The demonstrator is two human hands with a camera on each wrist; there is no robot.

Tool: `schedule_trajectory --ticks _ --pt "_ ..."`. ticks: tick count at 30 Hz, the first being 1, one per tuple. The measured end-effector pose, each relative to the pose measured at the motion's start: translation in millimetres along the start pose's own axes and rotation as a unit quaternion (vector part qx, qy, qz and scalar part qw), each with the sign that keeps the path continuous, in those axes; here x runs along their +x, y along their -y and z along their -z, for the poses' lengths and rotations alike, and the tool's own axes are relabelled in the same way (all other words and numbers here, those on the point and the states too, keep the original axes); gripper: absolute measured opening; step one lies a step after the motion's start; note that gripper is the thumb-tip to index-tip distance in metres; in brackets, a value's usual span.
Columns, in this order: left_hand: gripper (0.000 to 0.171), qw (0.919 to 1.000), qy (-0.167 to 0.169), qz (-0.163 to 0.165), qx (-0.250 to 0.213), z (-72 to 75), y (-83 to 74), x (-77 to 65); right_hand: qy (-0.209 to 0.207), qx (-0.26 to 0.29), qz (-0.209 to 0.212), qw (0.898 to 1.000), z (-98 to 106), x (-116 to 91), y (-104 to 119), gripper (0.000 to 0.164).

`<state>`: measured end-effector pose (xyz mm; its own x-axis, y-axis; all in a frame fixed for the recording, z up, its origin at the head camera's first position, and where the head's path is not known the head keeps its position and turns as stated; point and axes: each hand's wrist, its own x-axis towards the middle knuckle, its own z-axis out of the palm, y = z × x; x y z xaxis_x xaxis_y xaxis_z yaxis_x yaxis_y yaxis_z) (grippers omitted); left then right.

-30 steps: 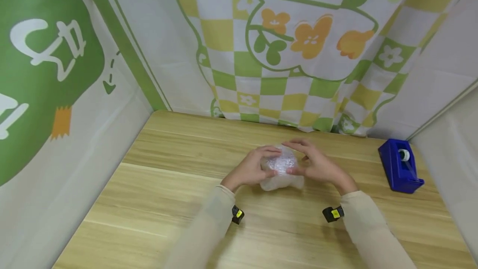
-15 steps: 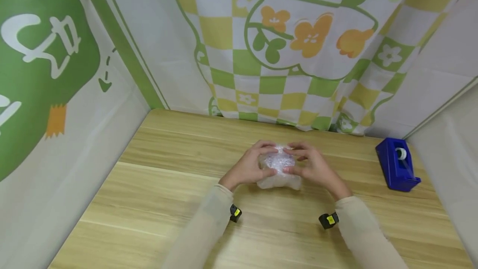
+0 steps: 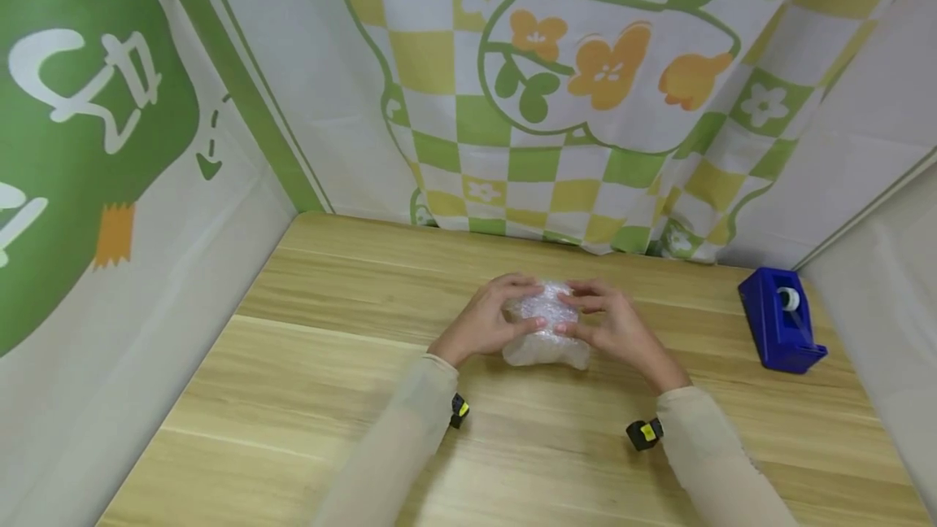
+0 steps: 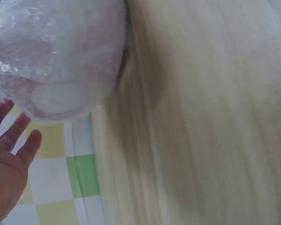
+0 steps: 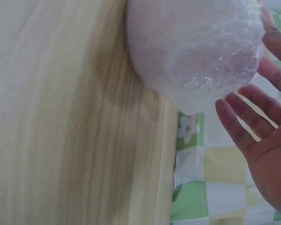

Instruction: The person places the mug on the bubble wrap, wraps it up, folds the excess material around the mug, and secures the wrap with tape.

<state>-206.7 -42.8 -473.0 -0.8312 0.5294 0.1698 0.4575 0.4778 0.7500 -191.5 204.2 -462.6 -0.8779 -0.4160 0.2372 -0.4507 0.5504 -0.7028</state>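
A small bundle in clear bubble wrap (image 3: 545, 352) sits on the wooden table, between the two hands. What is inside cannot be made out, though a pinkish tone shows through the wrap (image 5: 192, 51) in the right wrist view. My left hand (image 3: 485, 320) holds the bundle's left side, its thumb on the near part of the top and its fingers around the far side. From the right, my right hand (image 3: 618, 332) holds it the same way, thumb near and fingers far. The thumb tips lie close together on the wrap.
A blue tape dispenser (image 3: 782, 322) with a roll of tape stands at the table's right edge. Behind the table (image 3: 315, 405) hangs a checked, flowered curtain (image 3: 527, 161). Pale walls close in the left and right sides. A small black camera sits at each wrist.
The right hand's fingers have drawn in from the far edge onto the wrap. The left thumb has shifted slightly up over the top. The bundle stays in about the same place.
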Motion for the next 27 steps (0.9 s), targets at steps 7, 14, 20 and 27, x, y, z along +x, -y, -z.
schedule_trajectory --ticks 7,14,20,27 --pt "0.048 0.9990 -0.018 -0.012 -0.039 -3.4 7.1 -1.4 -0.014 -0.004 0.016 1.000 -5 -3 -2 0.042" --pt "0.048 0.9981 -0.028 -0.011 -0.054 -8.0 7.3 -0.2 -0.039 0.006 0.015 0.999 -7 -5 -3 0.032" --pt "0.047 0.9976 -0.031 -0.008 -0.061 -11.0 6.9 -0.9 -0.038 -0.031 0.031 0.998 -5 -9 0 0.034" --pt "0.047 0.9976 -0.033 -0.009 -0.061 -12.2 8.0 -1.2 -0.090 -0.061 -0.010 0.994 27 -34 -8 0.038"
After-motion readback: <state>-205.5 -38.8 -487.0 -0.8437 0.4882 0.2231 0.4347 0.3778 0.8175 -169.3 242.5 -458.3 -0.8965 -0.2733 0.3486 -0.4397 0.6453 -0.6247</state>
